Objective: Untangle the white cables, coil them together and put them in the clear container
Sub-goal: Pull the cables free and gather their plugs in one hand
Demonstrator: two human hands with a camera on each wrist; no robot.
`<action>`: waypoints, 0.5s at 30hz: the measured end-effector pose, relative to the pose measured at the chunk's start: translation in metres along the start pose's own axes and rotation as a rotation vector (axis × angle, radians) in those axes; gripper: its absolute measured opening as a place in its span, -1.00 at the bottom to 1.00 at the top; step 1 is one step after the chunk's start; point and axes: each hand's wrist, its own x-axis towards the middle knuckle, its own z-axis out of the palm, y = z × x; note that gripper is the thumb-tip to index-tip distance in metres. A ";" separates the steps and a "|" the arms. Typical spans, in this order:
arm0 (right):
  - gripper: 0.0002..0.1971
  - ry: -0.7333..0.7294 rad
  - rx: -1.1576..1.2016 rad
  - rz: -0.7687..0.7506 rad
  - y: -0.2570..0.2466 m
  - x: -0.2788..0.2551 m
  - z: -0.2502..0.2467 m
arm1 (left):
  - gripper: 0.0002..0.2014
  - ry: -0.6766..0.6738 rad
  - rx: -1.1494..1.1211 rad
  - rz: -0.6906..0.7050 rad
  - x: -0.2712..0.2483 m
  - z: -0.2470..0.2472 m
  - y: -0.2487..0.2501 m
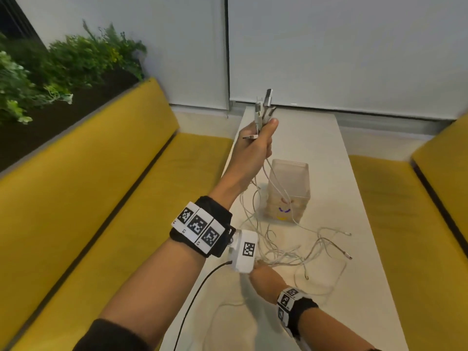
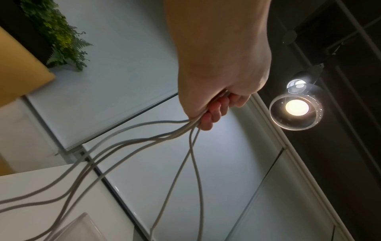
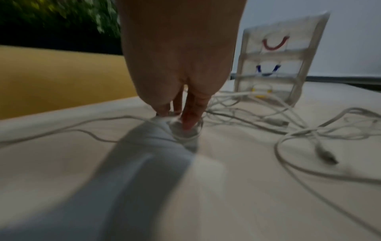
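Note:
Several white cables (image 1: pixel 291 252) lie tangled on the white table (image 1: pixel 359 287). My left hand (image 1: pixel 262 133) is raised above the table and grips a bundle of their plug ends (image 1: pixel 264 102), with the strands hanging down from the fist (image 2: pixel 214 112). Low at the table, my right hand (image 1: pixel 258 266) is partly hidden behind the left wrist camera. In the blurred right wrist view its thumb and fingertips (image 3: pixel 190 119) pinch a cable strand (image 3: pixel 92 120) against the tabletop. The clear container (image 1: pixel 288 191) stands upright behind the tangle, with a few strands passing in front of it.
Yellow bench seats (image 1: pixel 101 198) run along both sides of the narrow table. A planter with green foliage (image 1: pixel 63 62) sits behind the left bench. Loose plugs (image 1: pixel 348 255) lie to the right of the tangle. A black wire (image 1: pixel 197 287) trails from the left wrist camera.

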 end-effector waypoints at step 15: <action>-0.69 -0.065 0.784 -0.095 -0.013 -0.032 -0.128 | -0.62 0.059 0.057 -0.098 0.013 -0.026 -0.040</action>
